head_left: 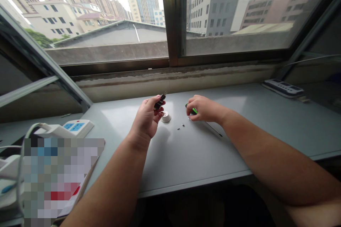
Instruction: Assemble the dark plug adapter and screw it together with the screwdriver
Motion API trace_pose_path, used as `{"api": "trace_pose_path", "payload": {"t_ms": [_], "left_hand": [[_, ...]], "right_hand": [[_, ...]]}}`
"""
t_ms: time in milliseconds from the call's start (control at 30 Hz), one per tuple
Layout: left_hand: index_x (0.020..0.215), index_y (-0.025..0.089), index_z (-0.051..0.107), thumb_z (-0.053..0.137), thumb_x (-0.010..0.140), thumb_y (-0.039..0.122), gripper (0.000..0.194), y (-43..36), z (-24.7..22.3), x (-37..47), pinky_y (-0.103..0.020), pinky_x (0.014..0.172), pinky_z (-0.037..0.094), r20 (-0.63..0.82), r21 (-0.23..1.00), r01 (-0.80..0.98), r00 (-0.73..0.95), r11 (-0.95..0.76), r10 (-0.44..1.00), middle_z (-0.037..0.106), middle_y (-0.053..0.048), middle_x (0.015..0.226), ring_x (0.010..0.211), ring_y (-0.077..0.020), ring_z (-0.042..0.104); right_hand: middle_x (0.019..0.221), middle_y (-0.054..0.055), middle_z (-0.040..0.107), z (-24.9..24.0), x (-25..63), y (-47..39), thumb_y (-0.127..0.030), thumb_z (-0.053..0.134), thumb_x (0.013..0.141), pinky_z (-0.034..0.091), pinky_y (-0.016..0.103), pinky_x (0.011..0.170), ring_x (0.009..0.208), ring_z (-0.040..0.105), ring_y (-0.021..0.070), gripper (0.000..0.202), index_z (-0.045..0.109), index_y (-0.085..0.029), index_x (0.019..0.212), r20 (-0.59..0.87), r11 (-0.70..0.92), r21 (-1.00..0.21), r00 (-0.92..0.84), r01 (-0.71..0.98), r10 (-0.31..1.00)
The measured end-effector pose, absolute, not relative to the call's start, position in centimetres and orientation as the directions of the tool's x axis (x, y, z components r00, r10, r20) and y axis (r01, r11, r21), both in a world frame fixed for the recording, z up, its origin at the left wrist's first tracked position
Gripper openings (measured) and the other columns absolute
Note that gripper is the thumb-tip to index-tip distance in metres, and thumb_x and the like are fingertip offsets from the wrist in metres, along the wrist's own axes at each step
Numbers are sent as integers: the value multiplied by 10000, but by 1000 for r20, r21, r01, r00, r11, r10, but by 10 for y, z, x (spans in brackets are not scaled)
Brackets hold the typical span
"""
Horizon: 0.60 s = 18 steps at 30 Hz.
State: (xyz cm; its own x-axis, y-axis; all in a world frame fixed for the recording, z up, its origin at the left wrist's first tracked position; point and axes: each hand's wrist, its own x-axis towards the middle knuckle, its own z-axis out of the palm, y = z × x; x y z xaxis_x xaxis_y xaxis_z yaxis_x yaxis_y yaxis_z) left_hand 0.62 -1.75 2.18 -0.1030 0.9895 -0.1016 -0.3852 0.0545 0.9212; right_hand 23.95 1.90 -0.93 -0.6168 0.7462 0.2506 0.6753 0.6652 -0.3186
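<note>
My left hand [146,117] is closed, pinching a small black plug [159,103] upright between thumb and fingers, its thin metal prongs pointing up. Just behind and below those fingers, a small white round socket piece [166,117] sits on the table. Across from it, my right hand [204,108] has its fingers curled around the green and black handle of a screwdriver [195,111]; the long shaft slants toward the lower right, its dark tip near the tabletop. Between the hands lie two tiny screws [183,125], and a small shiny bit shows under my right fingers, too small to name.
The grey table [186,159] runs beneath a window. At left stand a white power strip [78,127] with blue sockets, a pale cable [20,170] and a blurred-out flat item [64,173]. Another white and dark power strip [282,88] lies at the far right.
</note>
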Motion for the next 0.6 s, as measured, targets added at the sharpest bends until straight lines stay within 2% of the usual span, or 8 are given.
{"api": "trace_pose_path", "payload": {"t_ms": [100,200,300,367,433,533,567,600], "left_hand": [[821,171,568,874,667,302,367,-19,19,7,-213,580,398,-10,945,-327,-68,-13,998,699,-34,855,735,-100,600],[764,185,492,886,673,325,428,-19,16,8,-225,629,424,10,953,-302,-6,-12,1000,697,-33,862,776,-114,632],[900,196,499,878,707,316,442,-19,13,9,-240,704,484,1,957,-290,-20,-7,1000,697,-27,918,814,-126,671],[1039,206,495,863,732,293,487,-17,10,10,-266,767,527,4,958,-286,-66,-22,998,699,-32,978,877,-147,703],[1134,208,485,842,758,291,525,-15,4,11,-301,816,560,39,964,-261,-84,-60,996,697,-45,1032,938,-173,721],[1198,189,530,813,784,345,525,-9,-7,12,-337,822,587,168,976,-129,-56,-174,984,688,-69,1058,951,-204,733],[1192,181,557,802,792,375,507,-7,-11,11,-339,804,591,210,975,-62,-46,-212,977,691,-80,1059,934,-211,736],[1178,174,586,795,797,402,491,-5,-13,10,-335,790,590,241,971,7,-30,-241,970,700,-90,1056,922,-217,740]], "right_hand": [[926,58,696,-8,238,16,-229,724,786,448,323,811,923,591,221,52,766,-223,816,264,666,-359,-613,654,744],[859,43,678,-1,238,11,-219,688,823,440,299,746,812,586,176,60,735,-193,796,327,645,-451,-559,617,762],[766,17,660,11,237,3,-250,680,849,423,276,660,690,551,139,87,720,-176,827,327,605,-610,-534,511,780],[732,8,659,25,235,-9,-311,678,878,432,267,625,658,552,132,140,713,-177,862,266,557,-746,-604,365,752],[764,19,690,42,230,-32,-364,697,887,474,272,638,673,588,136,182,716,-183,887,211,522,-825,-739,216,640],[794,32,741,64,223,-87,-392,747,839,556,292,671,708,679,166,204,766,-235,969,188,499,-866,-899,38,395],[761,18,744,66,222,-109,-429,754,805,562,297,616,663,690,177,251,781,-285,1009,212,499,-867,-903,2,373],[702,-4,734,67,222,-131,-468,794,712,544,311,532,640,699,206,312,793,-359,1004,237,551,-834,-911,-13,337]]}}
